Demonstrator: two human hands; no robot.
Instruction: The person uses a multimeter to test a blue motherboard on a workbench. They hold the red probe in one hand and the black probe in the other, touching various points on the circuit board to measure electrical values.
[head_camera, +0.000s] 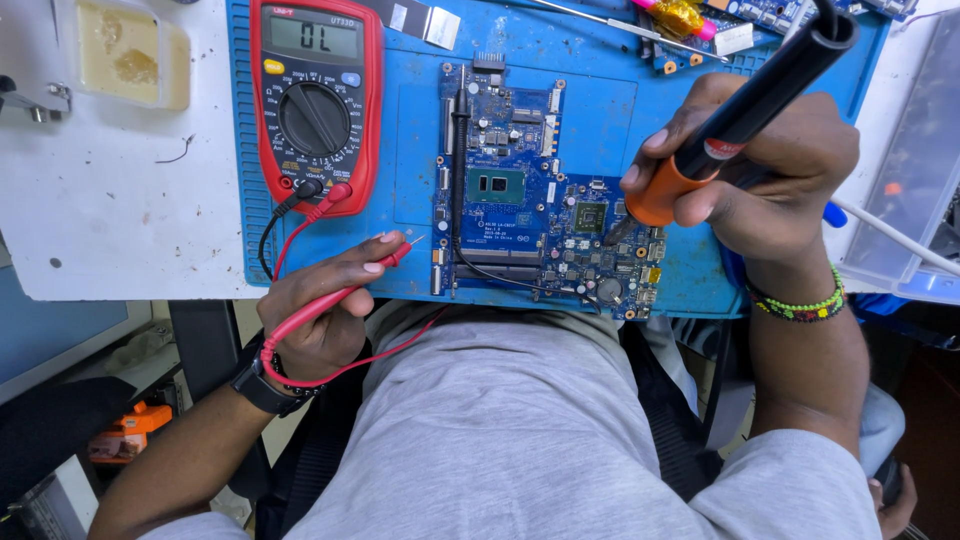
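Note:
A blue laptop circuit board (540, 200) lies on a blue work mat (600, 110). My right hand (770, 170) grips a soldering iron (745, 115) with a black handle and orange collar, its tip touching the board's right side. My left hand (325, 310) holds a red multimeter probe (345, 295), its metal point near the board's left edge. The probe's red lead loops round my wrist. A red multimeter (315, 95) sits on the mat to the left, with red and black leads plugged in.
A white bench top (110, 210) lies left of the mat, with a clear container of yellowish material (130, 55). Tools and small boards (700, 25) line the mat's far edge. A clear plastic tray (915, 170) and white cable (890, 235) are at the right.

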